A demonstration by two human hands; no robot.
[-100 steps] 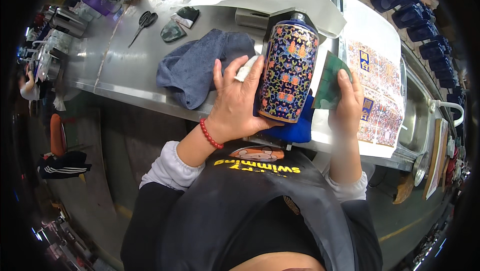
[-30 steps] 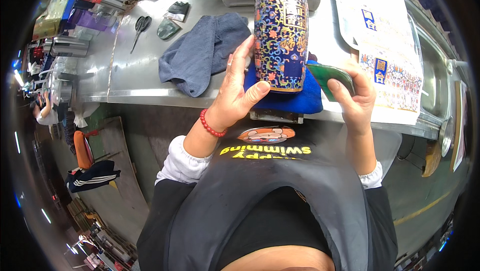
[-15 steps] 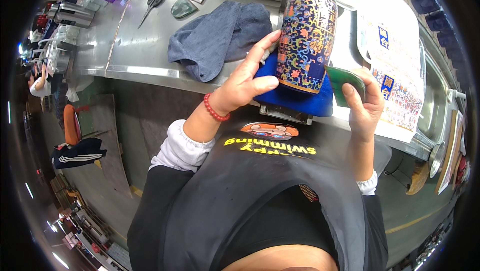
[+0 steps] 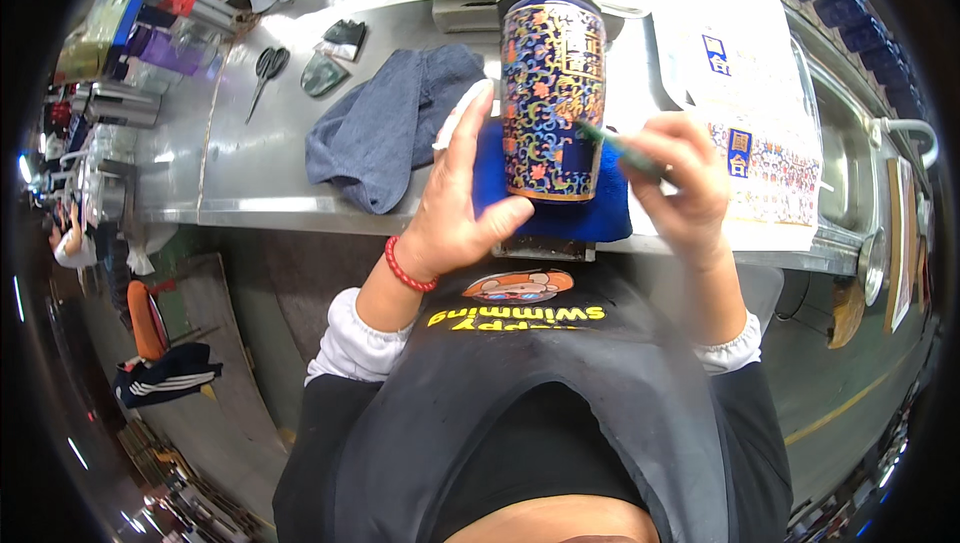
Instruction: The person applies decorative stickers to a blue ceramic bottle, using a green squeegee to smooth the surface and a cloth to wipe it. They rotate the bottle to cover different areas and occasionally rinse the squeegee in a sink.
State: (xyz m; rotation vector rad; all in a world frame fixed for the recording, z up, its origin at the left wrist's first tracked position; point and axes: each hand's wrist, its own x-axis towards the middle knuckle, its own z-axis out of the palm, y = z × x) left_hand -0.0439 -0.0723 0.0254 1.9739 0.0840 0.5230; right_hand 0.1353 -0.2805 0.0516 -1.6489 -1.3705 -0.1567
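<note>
A dark blue bottle (image 4: 552, 103) covered in colourful floral decoration lies on a blue cloth (image 4: 610, 198), its dark neck pointing away from me. My left hand (image 4: 455, 198), with a red bead bracelet, is at the bottle's left side. Its fingers are stretched out and the thumb reaches toward the bottle's lower left edge; whether it touches is unclear. In my right hand (image 4: 685, 178) is a thin green scraper (image 4: 630, 155), seen nearly edge-on. The scraper's far end meets the right part of the bottle's front. Motion blurs the right hand somewhat.
Left of the bottle, a grey-blue towel (image 4: 385, 128) lies crumpled on the metal table (image 4: 215, 168). Beyond it are black scissors (image 4: 262, 78) and a dark green flat piece (image 4: 323, 75). Printed decal sheets (image 4: 770, 173) lie at the right, near a metal sink (image 4: 850, 143).
My right hand has turned the green scraper from face-on to nearly edge-on and brought it over the bottle's front. The left hand stays beside the bottle. The whole view has shifted.
</note>
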